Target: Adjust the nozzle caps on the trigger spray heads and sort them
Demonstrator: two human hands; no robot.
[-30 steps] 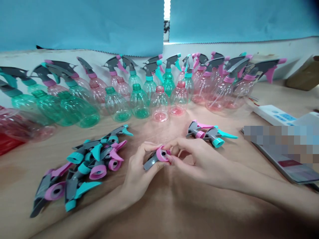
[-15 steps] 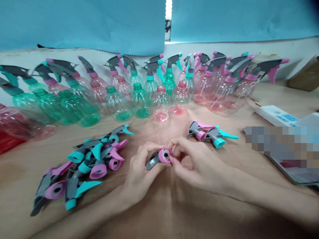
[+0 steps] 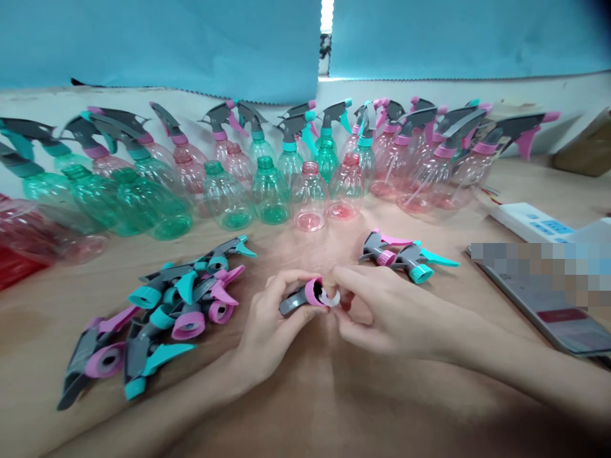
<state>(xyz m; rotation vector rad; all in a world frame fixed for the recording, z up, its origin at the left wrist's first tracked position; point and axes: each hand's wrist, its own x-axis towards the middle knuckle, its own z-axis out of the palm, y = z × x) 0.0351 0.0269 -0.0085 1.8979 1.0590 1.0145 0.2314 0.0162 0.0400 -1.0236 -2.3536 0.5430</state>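
My left hand (image 3: 272, 321) is closed around a grey spray trigger head (image 3: 294, 301) whose pink collar faces me and to the right. Between the thumb and fingers of my right hand (image 3: 377, 312) is a small white ring-shaped gasket (image 3: 331, 297), right at the mouth of that collar. The trigger's lever is hidden by my fingers. On the table to the left lies a pile of grey trigger heads (image 3: 188, 326) with pink or turquoise collars and levers. Beyond my right hand rest two more trigger heads (image 3: 405, 257), one pink and one turquoise.
Open green bottles (image 3: 270, 191) and open pink bottles (image 3: 310, 197) stand behind my hands, before a row of bottles fitted with trigger heads (image 3: 468, 165). A phone (image 3: 539, 305) and a white power strip (image 3: 534, 219) are at the right. Red plastic (image 3: 21, 257) sits far left.
The white gasket has come out of the pink collar and is now tilted in my right fingers, leaving a dark opening. My left hand keeps the trigger head nearly in place.
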